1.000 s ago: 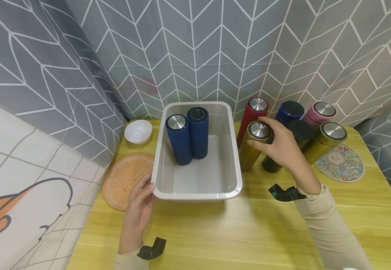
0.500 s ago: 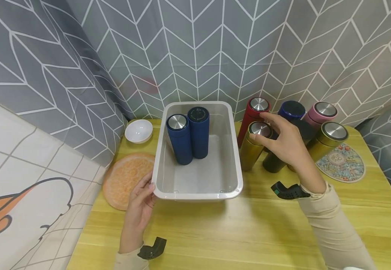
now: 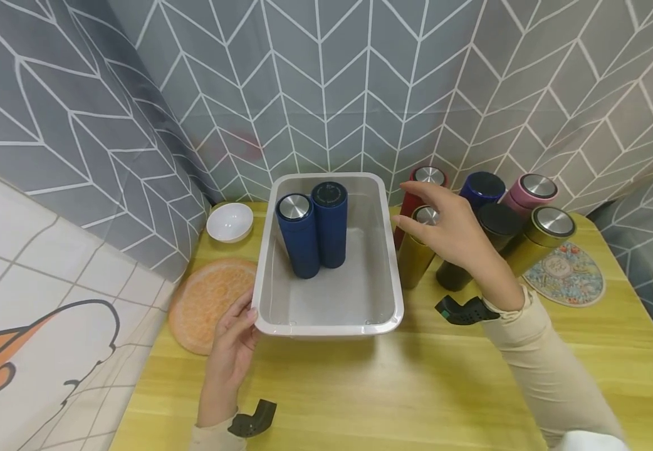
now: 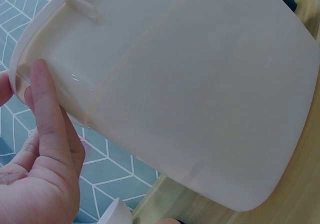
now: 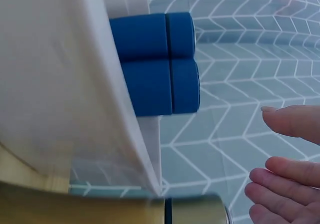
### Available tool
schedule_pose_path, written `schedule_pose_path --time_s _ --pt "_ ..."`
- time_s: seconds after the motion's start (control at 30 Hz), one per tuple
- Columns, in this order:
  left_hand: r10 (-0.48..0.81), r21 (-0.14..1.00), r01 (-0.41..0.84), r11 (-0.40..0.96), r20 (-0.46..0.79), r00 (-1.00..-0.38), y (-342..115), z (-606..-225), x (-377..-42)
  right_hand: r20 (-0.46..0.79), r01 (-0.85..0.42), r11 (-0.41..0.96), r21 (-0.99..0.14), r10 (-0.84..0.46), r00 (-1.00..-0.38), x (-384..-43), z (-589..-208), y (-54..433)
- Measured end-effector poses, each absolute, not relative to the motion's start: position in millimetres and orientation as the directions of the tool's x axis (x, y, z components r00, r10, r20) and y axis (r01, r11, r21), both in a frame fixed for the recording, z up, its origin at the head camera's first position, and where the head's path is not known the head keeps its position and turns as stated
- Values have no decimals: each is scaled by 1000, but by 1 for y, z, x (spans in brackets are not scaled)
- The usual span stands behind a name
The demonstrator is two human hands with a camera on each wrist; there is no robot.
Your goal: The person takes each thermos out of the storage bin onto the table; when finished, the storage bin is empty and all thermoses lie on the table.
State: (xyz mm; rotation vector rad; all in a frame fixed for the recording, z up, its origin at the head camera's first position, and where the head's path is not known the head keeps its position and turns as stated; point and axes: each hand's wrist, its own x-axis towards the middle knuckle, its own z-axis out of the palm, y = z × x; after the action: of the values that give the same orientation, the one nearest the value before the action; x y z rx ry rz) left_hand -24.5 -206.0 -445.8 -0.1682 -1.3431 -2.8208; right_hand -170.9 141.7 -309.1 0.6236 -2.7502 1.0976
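A light grey plastic bin (image 3: 326, 329) stands mid-table. Inside it, side by side, are two dark blue thermos flasks (image 3: 298, 241), one with a silver lid top and one with a black top. My left hand (image 3: 235, 338) pinches the bin's near left rim, thumb over the edge and fingers against the outer wall (image 4: 200, 94). Just right of the bin stands a gold thermos flask (image 3: 415, 263). Over its top is my right hand (image 3: 447, 228), thumb and fingers spread apart with nothing between them. That hand partly hides the gold flask and a red flask (image 3: 429, 175) behind it.
Farther right stand a glossy blue flask (image 3: 483, 186), a pink one (image 3: 532, 191), a black one (image 3: 498, 219) and another gold one (image 3: 549, 225). A patterned round mat (image 3: 569, 275) lies beside them. Left of the bin are a white bowl (image 3: 229, 223) and an orange-slice mat (image 3: 202, 313).
My right hand has spread its fingers, come off the gold flask's lid and shifted a little left toward the bin. The left hand keeps its place on the rim.
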Motion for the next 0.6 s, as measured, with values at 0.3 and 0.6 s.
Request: schedule_pose_path --time_s 0.3,0.6 --pt "36 787 54 -614 96 -995 -207 -446 -23 243 -435 615 -658 -374 -895 -187 -315 112" --pt "30 787 48 -615 84 -996 -206 -445 -23 201 -389 510 -767 -384 -901 -200 -317 90"
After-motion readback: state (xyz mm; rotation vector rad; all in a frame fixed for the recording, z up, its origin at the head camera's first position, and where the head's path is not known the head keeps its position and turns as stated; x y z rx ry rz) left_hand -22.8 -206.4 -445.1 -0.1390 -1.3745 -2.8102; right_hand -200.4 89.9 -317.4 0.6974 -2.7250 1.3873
